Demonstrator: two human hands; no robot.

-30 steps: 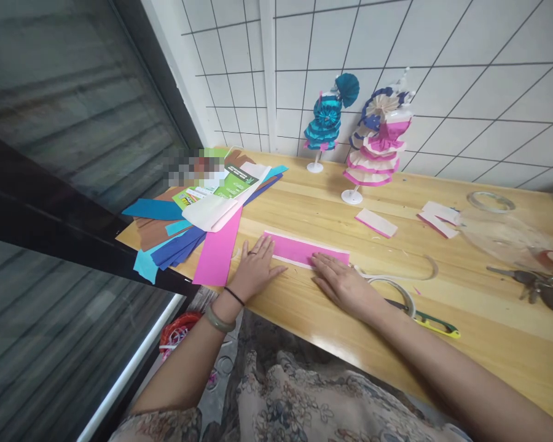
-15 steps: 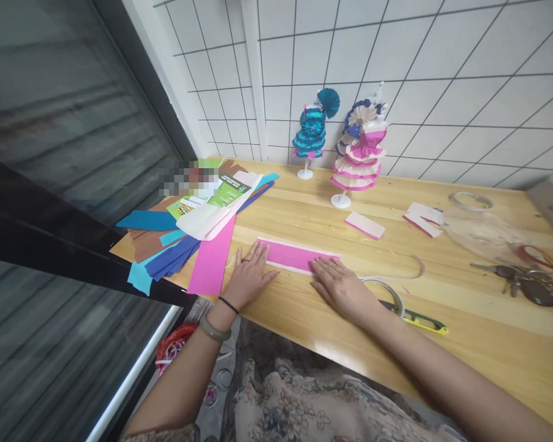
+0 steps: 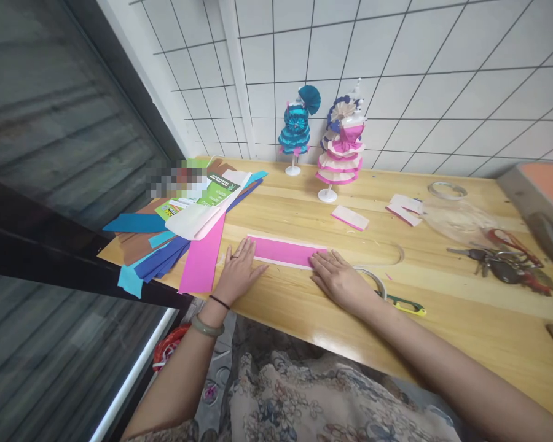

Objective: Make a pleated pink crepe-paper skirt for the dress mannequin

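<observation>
A pink paper strip (image 3: 283,251) backed with white lies flat on the wooden table (image 3: 442,319). My left hand (image 3: 237,273) rests flat on the strip's left end, fingers stretched out. My right hand (image 3: 338,279) lies flat on the strip's right end, fingers spread. Neither hand holds anything.
A pile of coloured paper sheets (image 3: 175,236) sits at the left. Two paper-dress dolls (image 3: 322,138) stand by the tiled wall. Tape rolls (image 3: 373,279), green-handled scissors (image 3: 408,305), folded paper pieces (image 3: 350,217), keys (image 3: 498,264) and a plastic bag (image 3: 461,218) lie to the right.
The camera has turned to the right, so everything sits further left in the picture. Both hands stay flat on the pink strip.
</observation>
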